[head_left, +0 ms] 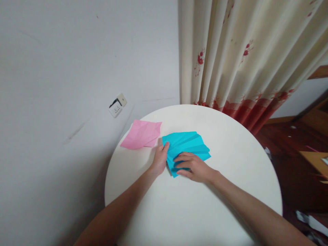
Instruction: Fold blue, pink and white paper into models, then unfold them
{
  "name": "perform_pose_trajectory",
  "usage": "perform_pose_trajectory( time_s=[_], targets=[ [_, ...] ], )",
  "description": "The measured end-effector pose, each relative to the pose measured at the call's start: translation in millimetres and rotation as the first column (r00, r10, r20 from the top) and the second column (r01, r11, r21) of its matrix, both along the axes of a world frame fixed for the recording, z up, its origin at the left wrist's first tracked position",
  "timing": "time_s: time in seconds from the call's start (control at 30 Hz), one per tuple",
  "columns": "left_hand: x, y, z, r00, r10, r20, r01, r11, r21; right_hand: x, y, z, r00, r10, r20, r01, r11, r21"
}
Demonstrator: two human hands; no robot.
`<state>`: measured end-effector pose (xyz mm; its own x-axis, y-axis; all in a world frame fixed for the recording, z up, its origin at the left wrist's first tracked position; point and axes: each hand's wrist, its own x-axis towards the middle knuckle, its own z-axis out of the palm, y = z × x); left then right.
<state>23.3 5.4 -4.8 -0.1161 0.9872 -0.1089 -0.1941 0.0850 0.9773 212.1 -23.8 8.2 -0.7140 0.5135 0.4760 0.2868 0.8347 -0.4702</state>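
Observation:
A blue sheet of paper (pixel 188 143), creased in fan-like folds, lies on the round white table (pixel 230 164). My left hand (pixel 160 159) grips its left edge with the thumb on top. My right hand (pixel 193 167) lies flat on the near part of the sheet, fingers pressing it down. To the left of the blue sheet lies a pink sheet of paper (pixel 142 135), creased too, with its left corner over the table's rim.
A grey wall with a white socket (pixel 118 106) stands to the left. A cream curtain with red flowers (pixel 243 58) hangs behind the table. Dark wooden floor and wooden furniture (pixel 315 160) are at the right.

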Motion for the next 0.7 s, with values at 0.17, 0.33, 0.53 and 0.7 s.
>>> perform_pose_trajectory(
  time_s=[0.17,0.33,0.53,0.7],
  targets=[
    [-3.5,-0.2,2.4,0.925,-0.095,-0.367,0.140,0.985,0.099,13.3,7.0,10.2,0.852,-0.445,-0.277,0.448,0.892,-0.054],
    [1.6,-8.4,9.5,0.810,-0.461,-0.363,0.486,0.874,-0.025,38.0,28.0,3.0,0.775,-0.612,-0.158,0.583,0.789,-0.194],
    [5.3,-15.8,15.8,0.637,-0.691,-0.342,0.708,0.700,-0.096,37.6,32.0,-4.4,0.916,-0.374,-0.145,0.190,0.723,-0.665],
    [-1.2,-13.0,23.3,0.603,-0.765,-0.225,0.756,0.639,-0.145,35.3,35.8,-6.2,0.780,-0.578,-0.241,0.210,0.604,-0.769]
  ],
)
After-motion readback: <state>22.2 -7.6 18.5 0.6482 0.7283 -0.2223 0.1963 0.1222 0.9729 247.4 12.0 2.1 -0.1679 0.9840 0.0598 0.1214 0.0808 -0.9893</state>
